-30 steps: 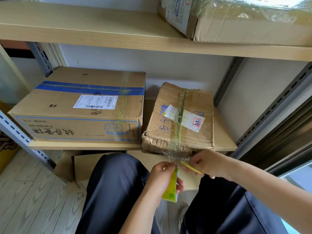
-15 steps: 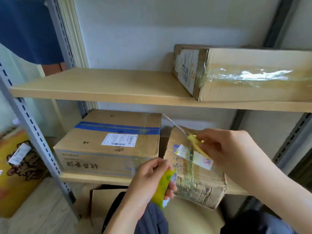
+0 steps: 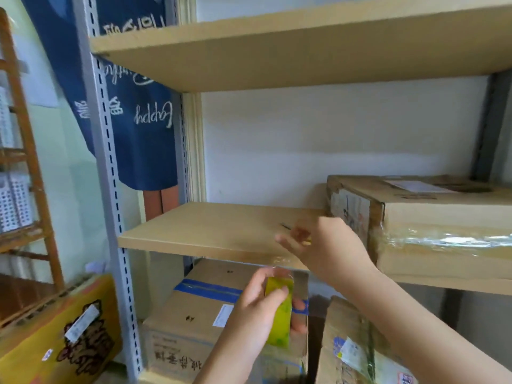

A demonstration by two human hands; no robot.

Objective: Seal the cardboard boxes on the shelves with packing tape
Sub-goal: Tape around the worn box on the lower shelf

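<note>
My left hand (image 3: 263,306) grips a yellow-green roll of packing tape (image 3: 279,311), held on edge in front of the lower shelf. My right hand (image 3: 321,245) is raised at the middle shelf's front edge, its fingers pinching a small yellow thing that is blurred. A faint clear strip runs between the two hands. A cardboard box (image 3: 432,220) wrapped in shiny clear tape stands on the middle shelf (image 3: 210,231), right of my right hand. Below sit a box with a blue stripe (image 3: 194,322) and a crumpled taped box (image 3: 352,350).
A grey slotted upright (image 3: 110,189) bounds the shelves on the left. Above runs the top shelf (image 3: 277,48). A blue cloth with white lettering (image 3: 138,106) hangs behind. A yellow printed carton (image 3: 61,333) and a wooden rack (image 3: 25,151) stand at left.
The view has tilted up from the lower shelf to the middle one. Both hands rose, the right one moving from the crumpled box up to the middle shelf's edge beside the taped box.
</note>
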